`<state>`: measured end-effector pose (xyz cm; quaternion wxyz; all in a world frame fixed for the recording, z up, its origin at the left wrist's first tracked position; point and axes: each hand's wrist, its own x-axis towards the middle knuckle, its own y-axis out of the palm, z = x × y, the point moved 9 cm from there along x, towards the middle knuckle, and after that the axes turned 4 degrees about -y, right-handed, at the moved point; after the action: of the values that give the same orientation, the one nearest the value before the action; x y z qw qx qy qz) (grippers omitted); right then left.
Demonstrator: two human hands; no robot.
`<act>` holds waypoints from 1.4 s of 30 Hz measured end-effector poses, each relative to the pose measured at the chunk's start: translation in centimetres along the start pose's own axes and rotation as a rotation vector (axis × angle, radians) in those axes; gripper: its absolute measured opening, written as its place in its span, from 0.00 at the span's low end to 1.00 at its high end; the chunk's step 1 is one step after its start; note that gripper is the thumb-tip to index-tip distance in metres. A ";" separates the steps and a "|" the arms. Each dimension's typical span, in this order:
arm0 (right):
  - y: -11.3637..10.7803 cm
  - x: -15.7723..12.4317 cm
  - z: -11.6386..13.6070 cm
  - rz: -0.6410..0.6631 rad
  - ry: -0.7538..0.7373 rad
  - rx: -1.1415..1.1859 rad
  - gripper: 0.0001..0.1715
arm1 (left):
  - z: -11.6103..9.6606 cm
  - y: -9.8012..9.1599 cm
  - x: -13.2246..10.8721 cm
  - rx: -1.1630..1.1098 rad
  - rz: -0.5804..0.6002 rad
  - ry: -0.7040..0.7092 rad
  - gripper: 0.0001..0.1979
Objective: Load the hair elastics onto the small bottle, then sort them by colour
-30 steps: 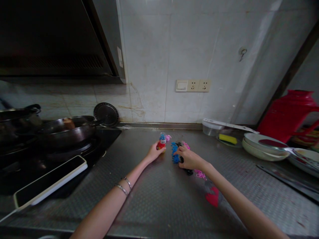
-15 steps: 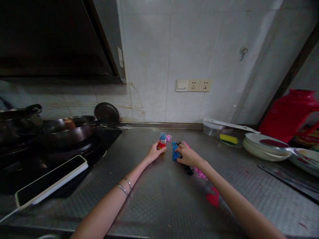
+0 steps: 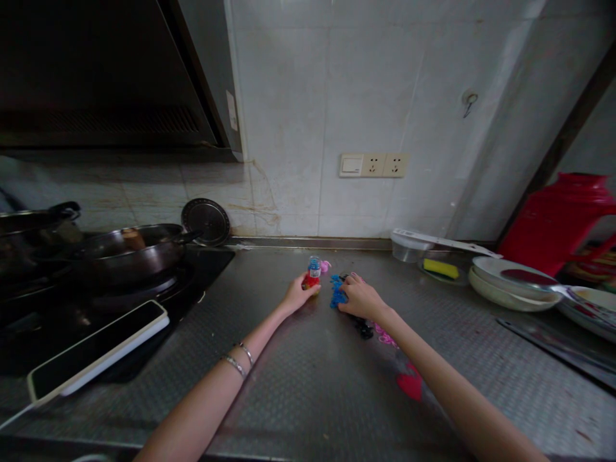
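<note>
My left hand (image 3: 296, 294) is closed around a small clear bottle (image 3: 314, 268), upright on the counter, with red, blue and yellowish layers inside. Just behind the bottle lies a small pink piece (image 3: 325, 265). To the right, my right hand (image 3: 362, 299) bends over a pile of small blue bands (image 3: 335, 292), thumb and fingers closing on some at its edge. The fingertips are partly hidden. Black bands (image 3: 364, 328) and pink bands (image 3: 385, 335) lie beside and under that hand. Nearer me is a red flat piece (image 3: 409, 385), close to my right forearm.
On the metal counter (image 3: 289, 385), a phone (image 3: 99, 346) lies at left by the stove, where a pan (image 3: 135, 253) stands. At right are a plastic tub (image 3: 409, 247), a yellow sponge (image 3: 441, 268), stacked dishes (image 3: 510, 295), a knife (image 3: 553, 350) and a red jug (image 3: 558, 218).
My right hand has shifted slightly left over the blue bands, and its fingers have drawn in a little. My left hand keeps the bottle in the same place.
</note>
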<state>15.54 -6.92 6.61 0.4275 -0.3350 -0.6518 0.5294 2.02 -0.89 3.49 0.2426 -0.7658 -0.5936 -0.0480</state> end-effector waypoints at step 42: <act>-4.9 2.4 -2.7 -0.214 0.000 0.578 0.11 | 0.1 -0.1 0.1 -0.025 -0.013 -0.020 0.19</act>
<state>17.13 -4.77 12.04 0.5584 -0.1288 -0.5059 0.6447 1.93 -0.73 3.49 0.2266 -0.7653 -0.6005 -0.0496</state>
